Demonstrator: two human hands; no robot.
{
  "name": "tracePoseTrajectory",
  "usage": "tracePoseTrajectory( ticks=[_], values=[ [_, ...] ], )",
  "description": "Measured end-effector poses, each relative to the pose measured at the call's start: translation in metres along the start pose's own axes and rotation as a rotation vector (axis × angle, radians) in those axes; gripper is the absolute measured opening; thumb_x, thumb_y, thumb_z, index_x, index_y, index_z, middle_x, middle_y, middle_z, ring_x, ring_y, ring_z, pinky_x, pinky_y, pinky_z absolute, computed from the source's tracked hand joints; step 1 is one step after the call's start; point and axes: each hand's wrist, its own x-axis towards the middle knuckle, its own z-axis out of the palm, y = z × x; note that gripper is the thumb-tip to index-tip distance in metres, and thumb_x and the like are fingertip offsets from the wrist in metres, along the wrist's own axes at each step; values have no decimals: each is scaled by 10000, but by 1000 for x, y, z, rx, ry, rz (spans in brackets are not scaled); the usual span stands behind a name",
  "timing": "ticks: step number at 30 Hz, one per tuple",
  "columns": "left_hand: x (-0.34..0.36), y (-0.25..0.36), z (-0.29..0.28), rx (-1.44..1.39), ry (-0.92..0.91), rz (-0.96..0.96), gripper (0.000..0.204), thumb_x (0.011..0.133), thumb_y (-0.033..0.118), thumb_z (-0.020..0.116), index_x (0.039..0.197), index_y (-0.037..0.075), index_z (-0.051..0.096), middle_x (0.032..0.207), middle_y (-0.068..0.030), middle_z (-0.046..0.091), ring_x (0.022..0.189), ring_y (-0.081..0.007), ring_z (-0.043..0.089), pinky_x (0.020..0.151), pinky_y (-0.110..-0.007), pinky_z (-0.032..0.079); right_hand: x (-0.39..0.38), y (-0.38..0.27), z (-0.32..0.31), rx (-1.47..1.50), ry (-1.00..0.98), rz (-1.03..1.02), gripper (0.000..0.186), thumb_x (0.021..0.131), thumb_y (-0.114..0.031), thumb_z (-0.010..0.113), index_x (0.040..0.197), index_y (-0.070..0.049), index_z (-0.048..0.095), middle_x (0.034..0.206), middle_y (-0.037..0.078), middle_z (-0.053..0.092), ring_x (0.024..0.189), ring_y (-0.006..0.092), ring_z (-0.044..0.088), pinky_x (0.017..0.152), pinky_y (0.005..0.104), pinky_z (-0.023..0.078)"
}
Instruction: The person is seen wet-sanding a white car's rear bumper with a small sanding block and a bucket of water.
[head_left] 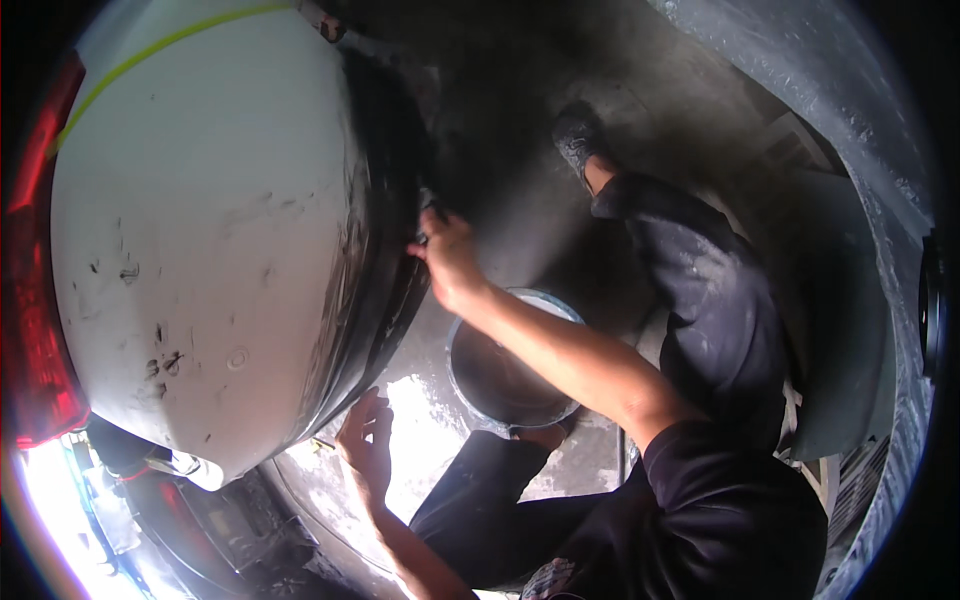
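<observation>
A white car bumper [190, 220] fills the left of the view, with dark scuffs on its face and a black lower section [385, 190] along its right side. My right hand [452, 255] is at the outer edge of this black section, its fingers curled in a pinch. Something small and dark shows at the fingertips, too unclear to name. Lower down, my left hand [367, 440] is raised beside the bumper's bottom corner, fingers stretched upward and apart, holding nothing I can see. Under my right forearm stands a round bucket [453, 372], partly covered by the arm.
A red tail light [40, 330] borders the bumper at far left. Yellow-green tape [150, 50] runs along its top. My dusty trousered leg [700, 270] and shoe [578, 135] extend to the right over the concrete floor [500, 120]. Translucent sheeting [800, 60] hangs at the right.
</observation>
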Motion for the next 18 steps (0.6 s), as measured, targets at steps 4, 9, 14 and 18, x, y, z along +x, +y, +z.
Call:
tracePoseTrajectory(
  ticks=[4,9,14,18],
  values=[
    [-3,7,-7,27,-2,-2,310,1020,119,700,1305,11,757,1086,-149,801,971,-236,779,804,-362,638,45,-18,-2,-215,-11,-289,282,1132,-185,568,1276,20,697,1085,79,753,981,180,676,866,344,517],
    [1,24,5,24,-20,-15,317,1025,117,686,1317,17,755,1133,-158,804,997,-244,779,826,-371,635,29,20,22,-147,5,-145,320,1101,-167,597,1338,31,680,993,53,708,887,123,628,804,295,508],
    [10,28,6,28,-50,15,315,1025,120,688,1317,20,755,1134,-149,804,995,-245,776,838,-372,633,18,14,-49,-333,-97,-9,287,1083,-166,579,1306,-38,706,1056,32,704,885,114,624,773,287,505],
    [0,22,-15,58,18,-16,318,1022,119,695,1319,25,756,1097,-140,804,961,-238,774,815,-370,634,38,5,-17,-220,-179,-253,359,1067,-113,545,1382,-6,682,1136,70,727,921,145,642,809,306,520]
  ],
)
